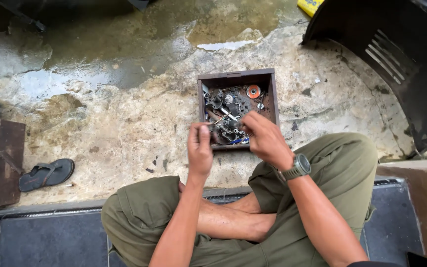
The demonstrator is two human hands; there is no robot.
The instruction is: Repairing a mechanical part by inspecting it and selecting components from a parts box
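I sit cross-legged in olive shorts on a dark mat, looking down. A brown wooden box [273,94] rests on the stained concrete in front of my knees, filled with several metal parts, gears and an orange round piece [253,91]. My left hand [199,151] and my right hand [264,138], with a watch on its wrist, meet above the box's near edge. Together they hold a small dark metal part [223,132]; its exact shape is hidden by my fingers.
A dark sandal [45,174] lies on the floor at left, beside a brown wooden board [7,160] and some tools. A black plastic chair [396,54] stands at upper right. Wet patches cover the far concrete. A brown step edge [416,198] is at right.
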